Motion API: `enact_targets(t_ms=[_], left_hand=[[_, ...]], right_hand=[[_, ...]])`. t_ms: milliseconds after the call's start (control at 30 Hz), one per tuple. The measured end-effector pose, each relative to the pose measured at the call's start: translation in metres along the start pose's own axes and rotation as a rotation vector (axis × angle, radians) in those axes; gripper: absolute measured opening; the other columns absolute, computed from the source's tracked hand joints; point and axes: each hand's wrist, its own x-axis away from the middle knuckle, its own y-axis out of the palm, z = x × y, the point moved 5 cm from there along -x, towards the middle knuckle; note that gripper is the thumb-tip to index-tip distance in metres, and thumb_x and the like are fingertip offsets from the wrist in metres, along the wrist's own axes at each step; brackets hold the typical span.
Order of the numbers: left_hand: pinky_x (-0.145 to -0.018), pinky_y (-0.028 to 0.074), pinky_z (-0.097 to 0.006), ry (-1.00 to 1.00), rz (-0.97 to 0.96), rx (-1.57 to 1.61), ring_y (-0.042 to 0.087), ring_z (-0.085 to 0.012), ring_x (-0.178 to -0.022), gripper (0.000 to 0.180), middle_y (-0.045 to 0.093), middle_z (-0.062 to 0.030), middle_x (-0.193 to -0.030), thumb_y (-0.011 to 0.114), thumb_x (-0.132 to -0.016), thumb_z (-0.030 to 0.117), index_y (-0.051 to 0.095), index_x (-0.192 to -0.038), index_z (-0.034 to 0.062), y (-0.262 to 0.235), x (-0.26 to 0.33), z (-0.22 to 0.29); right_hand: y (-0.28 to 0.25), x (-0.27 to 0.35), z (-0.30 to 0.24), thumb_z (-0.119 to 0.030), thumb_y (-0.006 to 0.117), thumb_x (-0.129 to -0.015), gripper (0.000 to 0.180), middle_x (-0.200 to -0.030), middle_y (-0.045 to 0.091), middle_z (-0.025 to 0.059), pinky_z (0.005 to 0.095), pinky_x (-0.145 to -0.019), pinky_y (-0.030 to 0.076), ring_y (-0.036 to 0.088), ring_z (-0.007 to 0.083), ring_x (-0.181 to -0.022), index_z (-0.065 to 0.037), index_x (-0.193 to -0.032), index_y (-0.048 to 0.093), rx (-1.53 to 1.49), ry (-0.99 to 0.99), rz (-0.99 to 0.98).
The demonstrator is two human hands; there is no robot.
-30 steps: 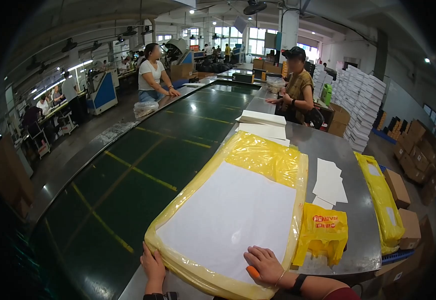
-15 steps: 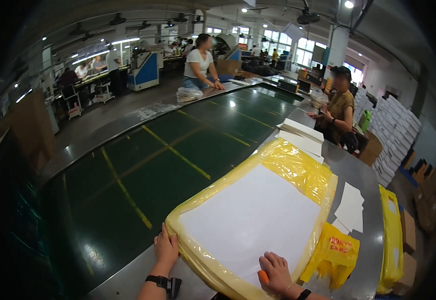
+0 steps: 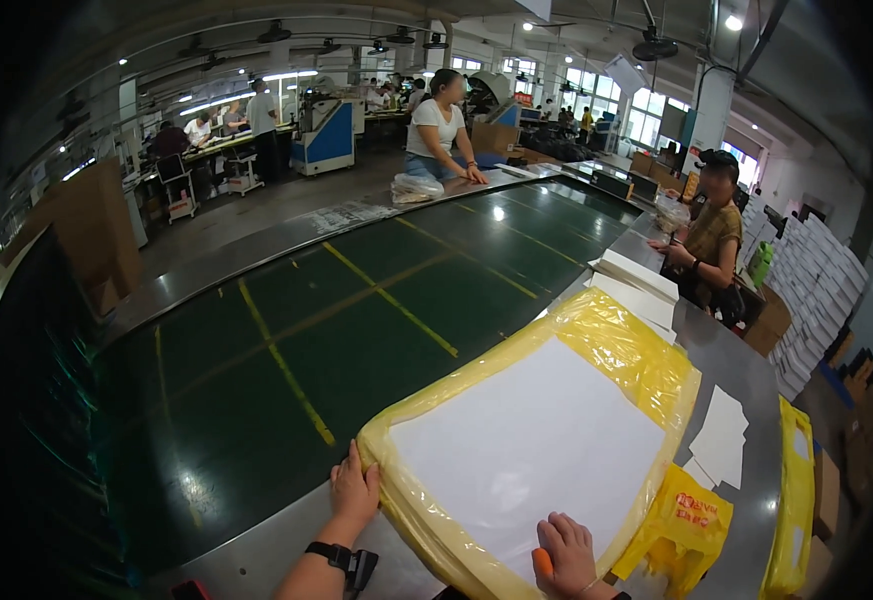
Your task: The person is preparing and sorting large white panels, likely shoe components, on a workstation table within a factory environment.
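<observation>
Dark green with yellow lines, the wide conveyor belt [image 3: 356, 330] curves past a steel counter [image 3: 746, 370], where a large white sheet wrapped in a yellow plastic bag [image 3: 536, 450] lies flat at the near edge. The left hand [image 3: 354, 490] rests open, palm down, on the bag's left corner, and the right hand [image 3: 564, 550] presses flat on the near edge with an orange cap [image 3: 542, 562] on the thumb, gripping nothing. 1 crumpled yellow bag [image 3: 681, 515] and loose white paper slips [image 3: 721, 445] lie just right of the package.
</observation>
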Motion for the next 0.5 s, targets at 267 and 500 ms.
enact_targets(t_ms=[267,500], left_hand=[[-0.102,0.030,-0.048,-0.001,-0.036,0.014,0.052,-0.0365,-0.109,0.062,0.055,-0.0239,-0.115,0.048,-0.091,0.026,0.026,-0.141,-0.0038,0.004,-0.003,-0.001],[-0.104,0.027,-0.048,-0.001,-0.010,0.010,0.050,-0.0370,-0.112,0.061,0.054,-0.0236,-0.119,0.046,-0.093,0.026,0.024,-0.142,-0.0026,0.001,-0.002,0.000]], right_hand=[[-0.007,-0.006,-0.004,-0.022,0.057,-0.081,0.043,-0.125,0.049,0.0193,0.0473,-0.100,0.033,0.044,0.0365,-0.120,-0.004,-0.120,0.051,-0.002,-0.020,0.098],[-0.011,-0.005,-0.004,-0.024,0.056,-0.084,0.043,-0.127,0.048,0.0187,0.0455,-0.102,0.032,0.042,0.0356,-0.122,-0.004,-0.122,0.051,-0.028,-0.021,0.076]])
